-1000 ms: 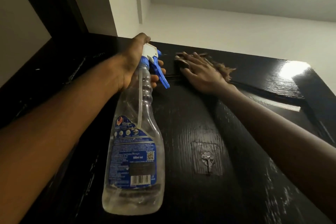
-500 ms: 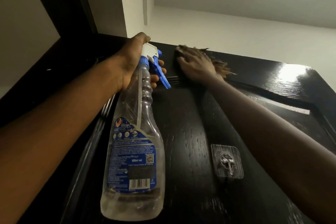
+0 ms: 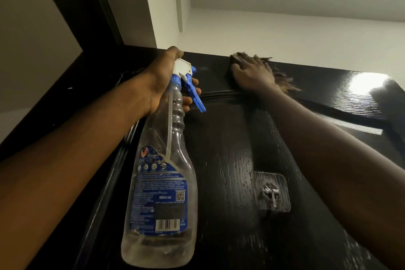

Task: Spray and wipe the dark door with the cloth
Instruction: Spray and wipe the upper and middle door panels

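Head view, looking steeply up the dark door (image 3: 230,138). Left hand (image 3: 162,81) is wrapped round the neck of the spray bottle (image 3: 162,182), with the fingers curled under the blue trigger (image 3: 195,94). I cannot tell whether they are squeezing it. The bottle is clear and looks nearly empty. Its base hangs toward the camera and its nozzle is close to the door face, just under the top edge. Right hand (image 3: 252,74) lies flat, fingers fairly straight and spread, pressing the cloth (image 3: 282,79) against the top rail of the door. Only a frayed brownish fringe of the cloth shows, at the right of the palm. The fingertips reach the top edge, and whether they hook over it cannot be seen. The two hands are near each other on the same rail, left hand to the left and apart from the right. The rail's long axis runs left to right, and most of its length lies to the right of the cloth, toward a bright glare patch (image 3: 368,83). Judgement: wiping is under way along the top, and the right hand, already on the surface, is the one placed to sweep along the rail or down the panel. A clear stick-on hook (image 3: 271,193) sits lower on the panel beside the right forearm and would snag a downward stroke.
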